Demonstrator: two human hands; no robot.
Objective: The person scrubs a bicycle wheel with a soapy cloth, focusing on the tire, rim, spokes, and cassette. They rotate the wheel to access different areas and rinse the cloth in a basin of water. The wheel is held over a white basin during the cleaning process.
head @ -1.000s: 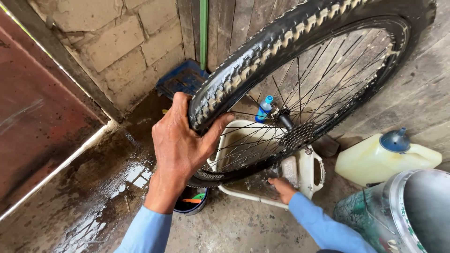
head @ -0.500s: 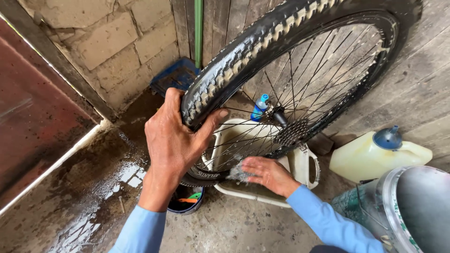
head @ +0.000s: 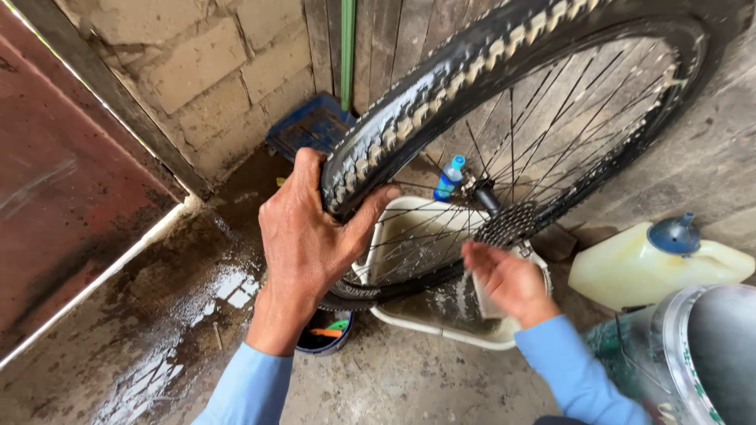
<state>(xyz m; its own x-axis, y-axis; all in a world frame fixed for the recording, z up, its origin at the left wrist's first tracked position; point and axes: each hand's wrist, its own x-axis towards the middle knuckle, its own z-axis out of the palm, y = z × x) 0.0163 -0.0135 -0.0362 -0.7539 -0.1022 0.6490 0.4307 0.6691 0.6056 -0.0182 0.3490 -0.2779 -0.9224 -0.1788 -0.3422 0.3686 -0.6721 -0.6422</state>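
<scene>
Wheel: we see a bicycle wheel (head: 504, 149) with a knobby black tyre standing upright over a white basin (head: 409, 315), its lower rim dipping into it.
Left hand: our left hand (head: 311, 236) grasps the tyre at the wheel's near edge, fingers wrapped over the tread and thumb pressed against the sidewall.
Right hand: our right hand (head: 508, 279) sits just below the wheel's hub, curled around a wet pale cloth (head: 484, 299) held beside the spokes.
Cassette: the sprocket cluster (head: 504, 224) sits at the wheel's centre, just above the right hand.
Bottle: a small blue-capped bottle (head: 449, 179) shows through the spokes, behind the wheel.
Jug: a pale plastic jug (head: 654, 267) with a blue cap lies to the right of the wheel.
Floor: wet concrete (head: 181, 315) spreads left of the wheel.
Small tub: a dark little tub (head: 327, 330) stands under the wheel's near edge.
</scene>
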